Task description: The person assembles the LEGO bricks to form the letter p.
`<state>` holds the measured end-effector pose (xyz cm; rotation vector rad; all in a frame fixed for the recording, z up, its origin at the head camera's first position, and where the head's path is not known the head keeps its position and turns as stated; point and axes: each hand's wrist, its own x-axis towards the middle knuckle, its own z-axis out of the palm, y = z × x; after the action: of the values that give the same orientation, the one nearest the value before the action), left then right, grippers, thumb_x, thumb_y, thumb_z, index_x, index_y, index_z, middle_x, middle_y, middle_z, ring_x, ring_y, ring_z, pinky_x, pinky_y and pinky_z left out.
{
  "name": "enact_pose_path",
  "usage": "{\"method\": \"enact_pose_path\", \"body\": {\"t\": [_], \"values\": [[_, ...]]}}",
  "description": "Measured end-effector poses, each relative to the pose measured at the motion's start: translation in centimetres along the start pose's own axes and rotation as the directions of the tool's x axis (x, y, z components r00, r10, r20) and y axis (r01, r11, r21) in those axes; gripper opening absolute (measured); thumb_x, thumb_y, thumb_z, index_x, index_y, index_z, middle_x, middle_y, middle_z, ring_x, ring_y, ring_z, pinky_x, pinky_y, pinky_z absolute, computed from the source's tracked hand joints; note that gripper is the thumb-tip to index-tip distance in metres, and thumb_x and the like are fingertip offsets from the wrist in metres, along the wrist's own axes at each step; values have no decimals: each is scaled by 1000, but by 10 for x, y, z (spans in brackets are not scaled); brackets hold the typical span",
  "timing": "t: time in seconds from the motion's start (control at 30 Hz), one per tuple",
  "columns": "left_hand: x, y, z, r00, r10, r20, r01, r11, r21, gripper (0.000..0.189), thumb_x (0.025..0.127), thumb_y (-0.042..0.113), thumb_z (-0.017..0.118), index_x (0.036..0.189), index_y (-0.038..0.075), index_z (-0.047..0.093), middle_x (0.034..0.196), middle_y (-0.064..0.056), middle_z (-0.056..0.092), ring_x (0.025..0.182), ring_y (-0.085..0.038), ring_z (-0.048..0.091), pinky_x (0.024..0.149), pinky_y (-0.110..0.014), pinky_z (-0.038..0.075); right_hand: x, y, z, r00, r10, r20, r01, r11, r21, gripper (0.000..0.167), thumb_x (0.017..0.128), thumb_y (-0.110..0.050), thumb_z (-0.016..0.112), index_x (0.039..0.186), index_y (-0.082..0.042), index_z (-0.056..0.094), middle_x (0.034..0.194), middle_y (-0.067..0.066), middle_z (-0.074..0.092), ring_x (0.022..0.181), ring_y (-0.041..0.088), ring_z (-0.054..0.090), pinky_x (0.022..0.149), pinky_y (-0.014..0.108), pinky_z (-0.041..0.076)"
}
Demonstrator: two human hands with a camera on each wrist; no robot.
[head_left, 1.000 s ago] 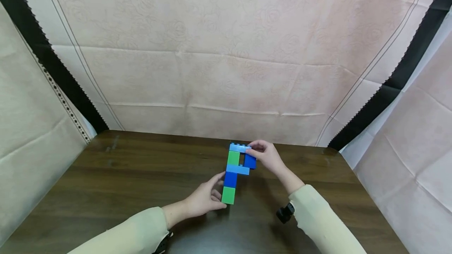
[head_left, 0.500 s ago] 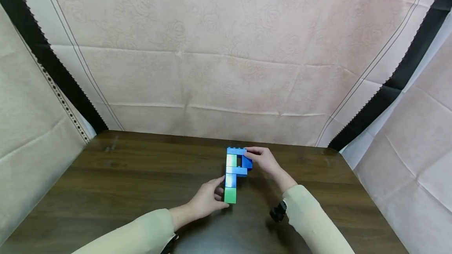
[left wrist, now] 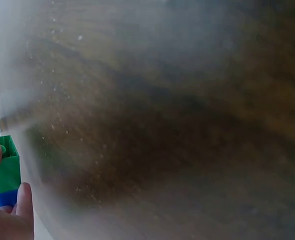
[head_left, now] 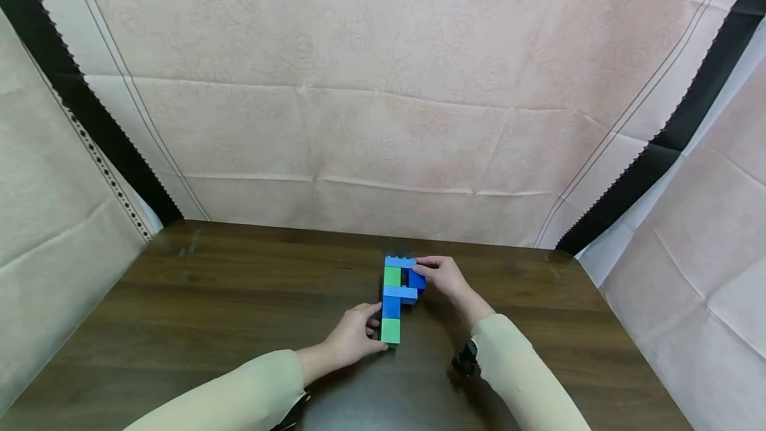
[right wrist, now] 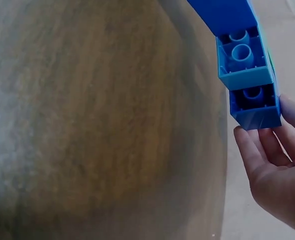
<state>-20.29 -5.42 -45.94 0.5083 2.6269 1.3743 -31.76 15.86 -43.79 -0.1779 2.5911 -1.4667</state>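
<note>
A P-shaped assembly of toy building bricks (head_left: 391,307) stands between my two hands, with green, blue and light blue bricks joined in a column. My left hand (head_left: 350,338) holds its near end, thumb at the bottom green brick (left wrist: 6,172) and fingers along the left side. At the upper right, my right hand (head_left: 444,276) pinches the dark blue brick (head_left: 417,279) that hangs under the top light blue brick (head_left: 399,262). The right wrist view shows the hollow undersides of the blue bricks (right wrist: 243,56), with my fingers around the end one.
A dark brown wooden table (head_left: 239,298) lies beneath, its far edge against a pale patterned cloth (head_left: 359,118). Cloth panels with black strips (head_left: 96,98) flank both sides. Dark wrist cameras (head_left: 465,358) sit on both wrists.
The brick assembly has swung from a slight tilt to nearly straight, its top coming toward me and left. Both hands have moved with it, keeping their hold.
</note>
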Motion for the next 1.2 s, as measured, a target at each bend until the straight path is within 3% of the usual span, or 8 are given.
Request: {"method": "enact_pose_path", "body": {"t": [0.47,0.93,1.1,1.2], "values": [[1,-2,0,1000,-13,14,12,998,61,67,72,14,80,126,-10,49,117,-22,58,96,-26,60,82,-40,54,0,9,8,999,51,18,-51,999,1,30,91,-21,61,117,-8,65,121,14,63,102,22,61,93,41,50],[0,-2,5,998,-44,41,42,998,54,69,72,19,80,126,-10,48,117,-20,59,93,-23,58,83,-41,52,-4,19,12,999,46,15,-45,997,-56,29,91,-17,60,118,-7,64,122,15,62,108,27,60,94,42,49],[-1,-1,-3,995,-65,75,58,995,82,75,75,29,78,132,-5,45,125,-19,56,107,-28,56,92,-46,48,-7,15,13,999,50,-6,-50,998,-28,29,92,-20,59,118,-7,63,121,15,62,104,25,61,90,40,52],[-1,0,-13,996,-76,55,71,993,95,75,78,38,73,135,-1,43,132,-19,52,120,-33,49,99,-51,43,-9,10,11,998,28,-49,-30,999,-39,32,92,-24,59,118,-6,62,120,14,62,104,26,61,91,39,52]]}}
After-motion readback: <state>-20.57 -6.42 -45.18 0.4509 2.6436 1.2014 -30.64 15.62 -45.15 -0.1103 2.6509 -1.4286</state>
